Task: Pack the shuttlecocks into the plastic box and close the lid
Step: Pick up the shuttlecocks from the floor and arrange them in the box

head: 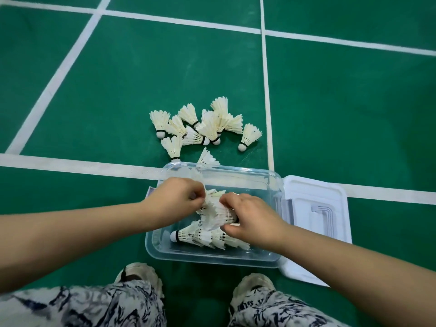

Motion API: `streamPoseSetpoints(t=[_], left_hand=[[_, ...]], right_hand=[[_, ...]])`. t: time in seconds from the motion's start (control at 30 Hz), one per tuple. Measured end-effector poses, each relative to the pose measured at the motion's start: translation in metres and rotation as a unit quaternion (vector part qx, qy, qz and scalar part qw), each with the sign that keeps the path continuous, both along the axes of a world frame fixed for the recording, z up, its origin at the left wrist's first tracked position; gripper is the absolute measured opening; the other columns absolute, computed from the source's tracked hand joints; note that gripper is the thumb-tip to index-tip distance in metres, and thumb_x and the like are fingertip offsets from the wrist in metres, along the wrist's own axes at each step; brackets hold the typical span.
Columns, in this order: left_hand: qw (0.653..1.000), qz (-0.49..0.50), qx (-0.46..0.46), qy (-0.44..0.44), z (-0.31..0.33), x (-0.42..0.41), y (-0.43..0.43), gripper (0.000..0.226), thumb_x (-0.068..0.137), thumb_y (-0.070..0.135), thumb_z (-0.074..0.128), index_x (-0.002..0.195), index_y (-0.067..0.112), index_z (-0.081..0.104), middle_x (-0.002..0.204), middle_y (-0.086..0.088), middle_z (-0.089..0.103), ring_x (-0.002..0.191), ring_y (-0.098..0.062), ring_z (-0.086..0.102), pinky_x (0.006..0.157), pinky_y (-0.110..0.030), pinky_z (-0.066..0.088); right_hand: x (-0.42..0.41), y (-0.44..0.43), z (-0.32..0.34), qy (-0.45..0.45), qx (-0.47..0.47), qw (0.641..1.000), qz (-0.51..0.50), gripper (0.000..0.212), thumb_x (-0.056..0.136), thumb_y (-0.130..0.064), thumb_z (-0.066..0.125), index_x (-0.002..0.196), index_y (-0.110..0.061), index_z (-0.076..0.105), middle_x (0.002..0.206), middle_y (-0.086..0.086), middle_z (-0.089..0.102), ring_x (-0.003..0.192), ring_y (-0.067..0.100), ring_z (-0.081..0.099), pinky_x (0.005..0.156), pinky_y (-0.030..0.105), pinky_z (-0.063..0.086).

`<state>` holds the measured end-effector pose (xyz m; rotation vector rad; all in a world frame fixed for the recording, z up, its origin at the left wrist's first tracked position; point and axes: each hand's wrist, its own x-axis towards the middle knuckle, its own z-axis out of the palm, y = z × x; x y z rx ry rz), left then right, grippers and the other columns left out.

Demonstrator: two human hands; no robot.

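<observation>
A green sports court floor [354,102] fills the view, seen from above. White painted lines cross it. One wide line [70,165] runs left to right across the near part. A narrow line [266,90] runs away from the viewer, right of centre. A slanted line [59,76] climbs on the left, and a far line [188,21] crosses near the top. At the bottom edge, white trousers [94,308] with a dark inky pattern cover two legs. Below them stand a pale left shoe [139,274] and right shoe [253,283], set apart on the floor.
</observation>
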<state>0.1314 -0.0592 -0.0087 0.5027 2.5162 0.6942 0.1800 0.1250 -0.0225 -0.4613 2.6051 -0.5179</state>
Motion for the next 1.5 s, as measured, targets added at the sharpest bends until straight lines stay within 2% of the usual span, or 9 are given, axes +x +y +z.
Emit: streamPoseSetpoints(t=[0.13, 0.23, 0.4, 0.6, 0.8, 1.0, 1.17, 1.33, 1.5], left_hand=[[0.999, 0.039, 0.014, -0.016, -0.007, -0.003, -0.003, 0.012, 0.086, 0.019, 0.056, 0.088, 0.017, 0.068, 0.083, 0.006, 0.064, 0.079, -0.008, 0.057, 0.065, -0.008, 0.039], [0.997, 0.071, 0.014, -0.025, -0.009, -0.005, -0.005, 0.011, 0.085, 0.018, 0.057, 0.086, 0.018, 0.068, 0.082, 0.006, 0.063, 0.08, -0.009, 0.057, 0.069, -0.017, 0.041], [0.996, 0.084, 0.006, -0.031, -0.01, -0.003, -0.005, 0.012, 0.086, 0.017, 0.057, 0.084, 0.019, 0.069, 0.084, 0.004, 0.066, 0.083, -0.013, 0.06, 0.076, -0.027, 0.046], [0.995, 0.083, 0.002, -0.062, -0.016, -0.004, -0.005, 0.017, 0.087, 0.018, 0.055, 0.079, 0.028, 0.065, 0.079, 0.01, 0.065, 0.078, -0.017, 0.061, 0.067, -0.021, 0.044], [0.989, 0.04, 0.006, -0.14, -0.024, 0.001, 0.005, 0.021, 0.09, 0.018, 0.051, 0.096, 0.027, 0.069, 0.097, 0.008, 0.069, 0.093, -0.013, 0.062, 0.087, -0.029, 0.048], [0.978, -0.022, -0.013, -0.209, -0.033, 0.006, 0.014, 0.025, 0.09, 0.024, 0.051, 0.111, 0.032, 0.062, 0.113, 0.008, 0.066, 0.101, -0.016, 0.061, 0.091, -0.035, 0.048], [0.968, -0.012, 0.007, -0.251, -0.039, 0.01, 0.016, 0.032, 0.089, 0.02, 0.051, 0.115, 0.036, 0.058, 0.121, 0.006, 0.062, 0.11, -0.019, 0.058, 0.099, -0.039, 0.046], [0.965, -0.047, 0.005, -0.26, -0.036, 0.013, 0.029, 0.039, 0.091, 0.018, 0.049, 0.127, 0.031, 0.049, 0.131, 0.009, 0.053, 0.118, -0.009, 0.05, 0.102, -0.024, 0.038], [0.961, -0.082, -0.018, -0.264, -0.036, 0.011, 0.044, 0.047, 0.091, 0.022, 0.05, 0.135, 0.032, 0.039, 0.139, 0.005, 0.047, 0.123, -0.01, 0.045, 0.102, -0.021, 0.035]], right_hand=[[-0.002, 0.015, -0.01, 0.009, 0.068, 0.998, -0.004, 0.042, 0.086, -0.03, 0.053, 0.125, -0.019, 0.04, 0.12, 0.005, 0.057, 0.11, 0.024, 0.049, 0.091, 0.035, 0.038], [-0.006, 0.024, -0.017, 0.017, 0.126, 0.992, 0.001, 0.032, 0.086, -0.02, 0.049, 0.117, -0.015, 0.042, 0.115, 0.008, 0.058, 0.104, 0.027, 0.052, 0.085, 0.036, 0.041], [-0.007, 0.022, -0.029, -0.002, 0.182, 0.983, 0.009, 0.025, 0.084, -0.002, 0.044, 0.107, -0.01, 0.039, 0.109, 0.011, 0.056, 0.091, 0.029, 0.058, 0.064, 0.034, 0.038], [-0.006, 0.016, -0.041, -0.044, 0.204, 0.978, 0.009, 0.034, 0.083, 0.003, 0.047, 0.115, -0.007, 0.04, 0.117, 0.013, 0.055, 0.101, 0.03, 0.056, 0.065, 0.035, 0.039], [-0.008, 0.015, -0.048, -0.03, 0.237, 0.97, 0.037, 0.037, 0.086, 0.001, 0.043, 0.123, -0.005, 0.04, 0.118, 0.012, 0.057, 0.105, 0.029, 0.056, 0.068, 0.034, 0.038], [-0.008, 0.018, -0.049, -0.016, 0.234, 0.972, 0.021, 0.034, 0.086, 0.002, 0.042, 0.119, -0.004, 0.043, 0.116, 0.013, 0.059, 0.103, 0.029, 0.057, 0.068, 0.033, 0.038], [-0.007, 0.02, -0.038, 0.004, 0.222, 0.975, 0.002, 0.036, 0.085, 0.001, 0.045, 0.12, -0.003, 0.041, 0.117, 0.014, 0.057, 0.106, 0.03, 0.055, 0.073, 0.033, 0.042], [-0.006, 0.023, -0.024, 0.005, 0.197, 0.98, -0.021, 0.038, 0.081, 0.005, 0.048, 0.117, -0.002, 0.04, 0.117, 0.015, 0.055, 0.105, 0.032, 0.057, 0.07, 0.032, 0.037], [-0.004, 0.027, -0.012, 0.017, 0.164, 0.986, -0.024, 0.034, 0.082, 0.008, 0.045, 0.114, -0.005, 0.043, 0.113, 0.015, 0.055, 0.1, 0.033, 0.059, 0.065, 0.035, 0.038]])
